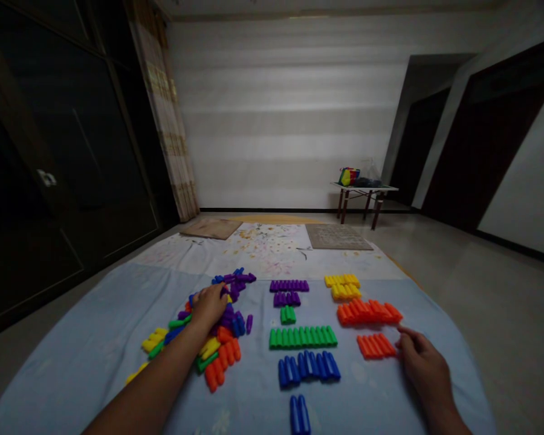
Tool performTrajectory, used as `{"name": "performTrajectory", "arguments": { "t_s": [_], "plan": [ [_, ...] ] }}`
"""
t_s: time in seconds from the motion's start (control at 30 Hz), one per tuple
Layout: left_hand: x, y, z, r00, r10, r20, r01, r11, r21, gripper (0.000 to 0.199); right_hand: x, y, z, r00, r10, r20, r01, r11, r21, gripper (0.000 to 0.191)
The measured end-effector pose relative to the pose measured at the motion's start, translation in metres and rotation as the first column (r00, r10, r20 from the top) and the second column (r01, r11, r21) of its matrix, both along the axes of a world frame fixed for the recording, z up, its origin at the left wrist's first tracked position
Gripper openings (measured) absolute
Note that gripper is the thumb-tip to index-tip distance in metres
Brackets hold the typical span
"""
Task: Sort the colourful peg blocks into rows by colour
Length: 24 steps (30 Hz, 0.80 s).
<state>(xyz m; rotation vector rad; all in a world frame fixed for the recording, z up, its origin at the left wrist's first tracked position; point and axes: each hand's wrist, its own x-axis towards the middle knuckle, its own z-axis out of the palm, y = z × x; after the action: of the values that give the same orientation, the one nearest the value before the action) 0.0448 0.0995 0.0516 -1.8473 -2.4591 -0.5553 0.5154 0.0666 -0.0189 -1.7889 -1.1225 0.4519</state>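
My left hand (210,305) rests on a mixed pile of coloured pieces, its fingertips hidden among purple and yellow ones. Orange pieces (224,356) lie at the pile's near right side. My right hand (421,362) is beside the right end of a short orange row (376,345), fingers curled, and what it may hold cannot be made out. Behind that row is a longer orange group (369,312), with yellow rows (344,292) farther back. Down the middle run purple rows (289,286), a small green group (288,315), a long green row (303,337), blue pieces (309,366) and two nearer blue pieces (300,414).
A light blue cloth (118,314) covers the round table, with a floral cloth (272,248) beyond. Two flat boards lie at the far edge, one left (212,228) and one right (338,236). A small table (387,188) with bags stands by the wall.
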Motion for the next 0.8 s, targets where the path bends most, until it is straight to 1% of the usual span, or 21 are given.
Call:
{"name": "performTrajectory", "arguments": {
  "t_s": [0.1,0.27,0.4,0.47,0.6,0.7,0.8],
  "plan": [
    [-0.010,0.005,-0.003,0.999,0.044,-0.004,-0.044,0.997,-0.059,0.042,0.000,0.000,0.000,1.000,0.015,-0.006,-0.015,1.000,0.000,0.045],
    [-0.014,0.012,-0.003,0.996,0.092,0.019,-0.089,0.987,-0.134,0.044,0.003,0.002,-0.003,1.000,0.009,-0.010,-0.009,1.000,-0.023,0.046],
    [-0.017,0.009,-0.001,0.994,0.098,0.057,-0.087,0.982,-0.169,0.034,0.005,0.003,-0.006,1.000,0.021,-0.007,-0.022,1.000,-0.017,0.047],
    [-0.018,0.005,0.001,0.993,0.092,0.075,-0.079,0.984,-0.158,0.031,0.005,0.003,-0.006,1.000,0.024,-0.008,-0.024,1.000,-0.007,0.047],
    [-0.012,-0.005,0.007,0.994,0.072,0.086,-0.066,0.995,-0.074,0.036,0.003,0.003,-0.005,1.000,0.021,-0.015,-0.021,1.000,0.000,0.046],
    [-0.002,-0.013,0.015,0.997,0.006,0.079,-0.006,1.000,-0.005,0.041,0.001,0.002,-0.004,0.999,0.026,-0.021,-0.026,1.000,0.012,0.046],
    [0.009,-0.022,0.025,0.993,-0.098,0.063,0.097,0.995,0.029,0.044,0.001,0.002,-0.003,1.000,0.028,-0.014,-0.028,0.999,0.030,0.045]
  ]
}}
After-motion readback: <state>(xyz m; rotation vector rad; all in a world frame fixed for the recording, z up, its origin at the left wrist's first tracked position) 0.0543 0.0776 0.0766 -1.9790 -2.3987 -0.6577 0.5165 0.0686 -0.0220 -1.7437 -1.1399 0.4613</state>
